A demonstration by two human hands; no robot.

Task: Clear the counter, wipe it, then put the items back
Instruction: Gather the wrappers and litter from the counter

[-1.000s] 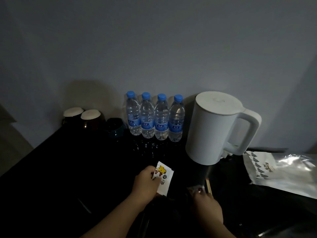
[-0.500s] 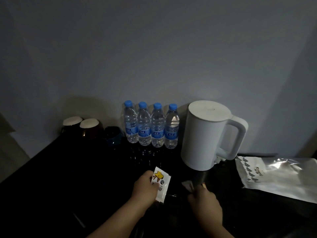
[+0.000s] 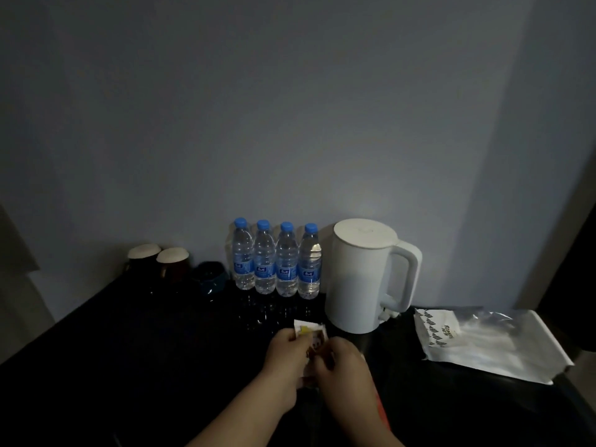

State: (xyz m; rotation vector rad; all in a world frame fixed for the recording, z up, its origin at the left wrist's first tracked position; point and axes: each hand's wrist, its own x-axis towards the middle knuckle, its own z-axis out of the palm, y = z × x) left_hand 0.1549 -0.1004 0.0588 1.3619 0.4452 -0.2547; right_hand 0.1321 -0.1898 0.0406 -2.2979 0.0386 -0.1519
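Dim light throughout; fine detail hard to read.

Held in the left hand (image 3: 283, 353): a small white sachet (image 3: 310, 332) with a yellow print, pinched between curled fingers and thumb. Hand raised just above the front part of the counter (image 3: 129, 366). Sachet upright in the grip, top edge clear of the fingers, just in front of the base of the kettle (image 3: 358, 279).

As to the right hand (image 3: 343, 361): close beside the left, knuckles up, fingers curled in toward the lower part of the sachet. Fingertips at or against the sachet. Impossible to tell whether gripping it, gripping some other small thing, or merely touching. Small brownish patch between the two hands, too dark to identify.

Along the wall (image 3: 290, 124) at the back of the counter, from left to right:
- two dark cups (image 3: 174, 259) with pale tops, side by side
- a low dark blue dish (image 3: 209, 280) just beside them
- four water bottles (image 3: 286, 262) with blue caps and blue labels, upright, in a tight row, shoulder to shoulder
- the kettle, white, upright, lid on, handle to the right, just beside the last bottle

Right of the kettle: a flat plastic bag (image 3: 483, 343), part white with dark printed marks, part clear and shiny, lying on the counter and reaching toward its right edge.
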